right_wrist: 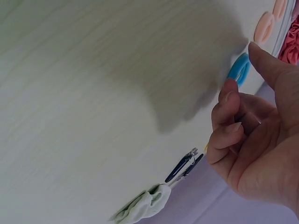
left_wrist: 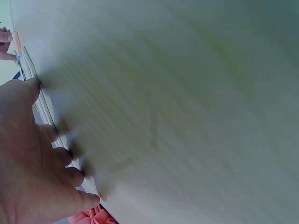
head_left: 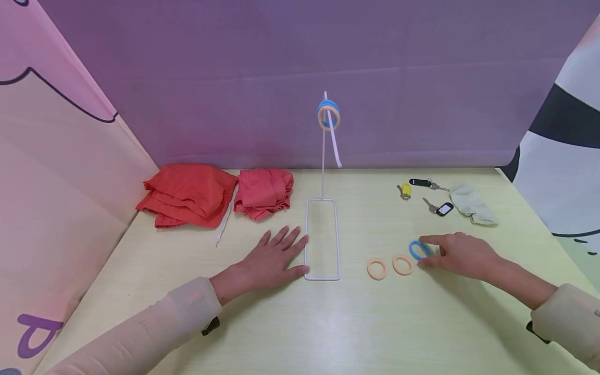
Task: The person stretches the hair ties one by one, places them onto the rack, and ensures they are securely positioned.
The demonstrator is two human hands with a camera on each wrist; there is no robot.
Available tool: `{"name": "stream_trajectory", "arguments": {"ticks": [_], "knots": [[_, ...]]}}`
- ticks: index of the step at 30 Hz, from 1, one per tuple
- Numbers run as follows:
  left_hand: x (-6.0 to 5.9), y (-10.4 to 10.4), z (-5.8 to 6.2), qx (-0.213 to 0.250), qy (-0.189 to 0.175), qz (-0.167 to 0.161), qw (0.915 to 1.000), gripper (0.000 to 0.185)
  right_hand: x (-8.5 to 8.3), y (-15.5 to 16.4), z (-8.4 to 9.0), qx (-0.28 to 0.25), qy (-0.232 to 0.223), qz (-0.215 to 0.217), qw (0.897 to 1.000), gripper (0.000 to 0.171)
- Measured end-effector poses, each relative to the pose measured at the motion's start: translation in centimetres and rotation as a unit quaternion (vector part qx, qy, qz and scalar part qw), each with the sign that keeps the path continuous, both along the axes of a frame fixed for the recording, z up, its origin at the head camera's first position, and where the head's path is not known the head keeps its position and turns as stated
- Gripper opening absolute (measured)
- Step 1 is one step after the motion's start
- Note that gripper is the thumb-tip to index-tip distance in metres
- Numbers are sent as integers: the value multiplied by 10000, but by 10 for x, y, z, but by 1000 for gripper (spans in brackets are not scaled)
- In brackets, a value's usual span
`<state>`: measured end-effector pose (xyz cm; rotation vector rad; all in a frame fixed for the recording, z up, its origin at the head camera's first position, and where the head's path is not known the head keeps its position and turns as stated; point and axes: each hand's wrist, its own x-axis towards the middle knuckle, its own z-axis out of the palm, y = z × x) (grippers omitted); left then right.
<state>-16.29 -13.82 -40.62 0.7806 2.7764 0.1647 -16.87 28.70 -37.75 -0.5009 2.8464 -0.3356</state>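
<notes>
Item one: blue ring (head_left: 419, 249), on the desk (head_left: 281, 323) right of centre. I see it tipped up on edge, lifted side toward the right hand (head_left: 461, 255), whose forefinger lies over the top while the thumb meets it from below; that grip pinches the ring. In the right wrist view the ring (right_wrist: 239, 68) shows as a narrow blue oval between fingertip and thumb tip, its far half hidden; the other fingers curl into the palm.

Item two: two orange rings (head_left: 389, 267), flat on the desk, side by side just left of the blue one, the nearer almost touching it. I cannot tell whether they touch each other.

Item three: white wire stand (head_left: 322, 237), rectangular base with its long axis running away from me, thin post rising at the far end. A blue ring and an orange ring (head_left: 328, 115) hang at the top; a white strip hangs there too.

Item four: left hand (head_left: 272, 260), flat on the desk, fingers spread, fingertips and thumb at the left rail of the base. The left wrist view is blurred; the rail shows only as a thin line.

Item five: red cloths (head_left: 215, 195), far left, crumpled.

Item six: keys with tags (head_left: 424, 195), far right; pale crumpled cloth (head_left: 472, 204) beside them. Tag details too small to read.
</notes>
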Motion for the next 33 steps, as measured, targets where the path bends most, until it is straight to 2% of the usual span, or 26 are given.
{"name": "stream_trajectory", "arguments": {"ticks": [7, 14, 24, 29, 31, 33], "knots": [[1, 0, 1, 42, 22, -9, 10000, 77, -1, 1, -4, -74, 43, 9, 10000, 61], [0, -1, 0, 2, -2, 36, 10000, 77, -2, 0, -5, -210, 262, 111, 9994, 48], [0, -1, 0, -6, -89, 27, 10000, 79, -2, -3, -8, -310, 441, 21, 9985, 37], [0, 0, 1, -41, -98, 27, 9999, 79, -3, -5, 1, -352, 627, -5, 9974, 38], [0, 0, 1, -58, -102, 27, 9999, 79, -3, -7, 9, -433, 830, 20, 9956, 39], [0, 0, 1, -69, -98, 23, 9999, 79, -3, -12, 21, -564, 1218, 84, 9909, 37]]}}
